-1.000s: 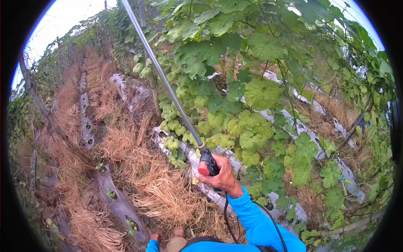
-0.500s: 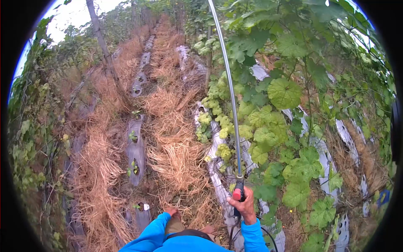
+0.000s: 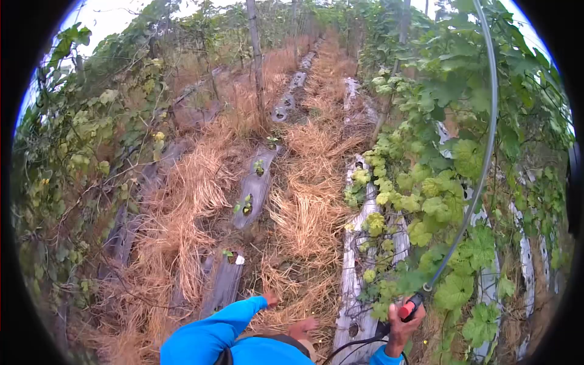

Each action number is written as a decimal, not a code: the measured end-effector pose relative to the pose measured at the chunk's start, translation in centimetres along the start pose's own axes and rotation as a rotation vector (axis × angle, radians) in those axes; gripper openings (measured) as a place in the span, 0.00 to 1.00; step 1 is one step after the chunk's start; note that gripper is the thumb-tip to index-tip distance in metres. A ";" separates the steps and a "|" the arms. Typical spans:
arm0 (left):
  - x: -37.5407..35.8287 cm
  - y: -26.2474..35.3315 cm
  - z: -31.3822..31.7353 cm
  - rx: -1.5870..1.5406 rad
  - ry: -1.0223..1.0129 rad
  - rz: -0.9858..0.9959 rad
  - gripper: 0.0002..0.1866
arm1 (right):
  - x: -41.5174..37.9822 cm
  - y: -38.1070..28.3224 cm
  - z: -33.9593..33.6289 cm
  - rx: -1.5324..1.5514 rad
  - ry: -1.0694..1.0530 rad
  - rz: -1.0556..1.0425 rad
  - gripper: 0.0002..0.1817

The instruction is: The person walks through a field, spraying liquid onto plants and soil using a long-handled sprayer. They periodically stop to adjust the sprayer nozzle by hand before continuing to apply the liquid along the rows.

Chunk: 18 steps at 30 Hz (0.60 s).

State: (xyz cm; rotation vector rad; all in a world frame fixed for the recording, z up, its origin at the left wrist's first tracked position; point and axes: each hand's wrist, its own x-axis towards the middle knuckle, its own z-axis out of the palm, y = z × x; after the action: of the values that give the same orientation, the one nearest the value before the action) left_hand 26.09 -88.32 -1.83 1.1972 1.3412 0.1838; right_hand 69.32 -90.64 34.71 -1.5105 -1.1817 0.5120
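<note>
My right hand (image 3: 401,328) is closed round the dark handle of a spray wand (image 3: 493,109), with a red part by the thumb. The long metal tube rises from the grip and passes in front of the leafy vines (image 3: 450,201) on the right; it looks bowed in this wide view. From below the grip a black hose (image 3: 350,345) loops back toward my body. My left hand (image 3: 271,298) shows small beyond the blue sleeve, low over the straw and near my leg. Its fingers are too small to make out.
A straw-covered path (image 3: 307,213) runs ahead between planting rows. Left of it, plastic mulch (image 3: 258,182) has holes with small seedlings (image 3: 247,205). A wooden post (image 3: 255,61) stands ahead. Pale mulch (image 3: 359,267) lies under the right-hand vines. A bare foot (image 3: 302,327) is below me.
The view has turned left, so the rows sit farther right. My right hand and the wand have swung right, the wand now slanting over the vines. The left arm reaches out a little more.
</note>
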 end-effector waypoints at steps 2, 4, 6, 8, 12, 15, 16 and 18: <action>-3.2 -4.1 2.4 0.131 0.070 0.210 0.14 | -4.3 -2.0 0.6 0.242 0.032 -0.021 0.33; -4.9 -6.6 4.6 -0.139 0.021 -0.101 0.15 | -8.0 -3.9 0.2 0.787 -0.321 0.225 0.26; -7.9 -10.2 6.4 0.019 0.021 -0.044 0.15 | -11.0 -6.2 0.5 1.195 -0.708 0.352 0.22; -10.7 -14.2 7.4 0.096 -0.053 -0.129 0.16 | -13.3 -6.4 2.6 1.529 -1.065 0.351 0.25; -19.4 -16.2 8.7 0.273 0.030 -0.127 0.17 | -17.5 -8.3 4.2 1.766 -1.345 0.334 0.27; -25.7 -16.2 10.3 -0.001 0.104 -0.319 0.18 | -20.3 -8.1 1.0 1.678 -1.366 0.448 0.26; -27.2 -17.0 11.2 -0.022 0.119 -0.326 0.18 | -21.3 -7.4 0.0 1.632 -1.388 0.467 0.26; -29.5 -19.2 13.0 0.152 0.238 -0.183 0.19 | -24.0 -6.4 -2.4 1.515 -1.355 0.544 0.26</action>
State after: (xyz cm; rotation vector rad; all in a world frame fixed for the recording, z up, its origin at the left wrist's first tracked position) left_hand 17.71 -124.87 0.01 1.1983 1.6901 0.0960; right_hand 58.87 -113.36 34.83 0.0904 -0.7141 2.3342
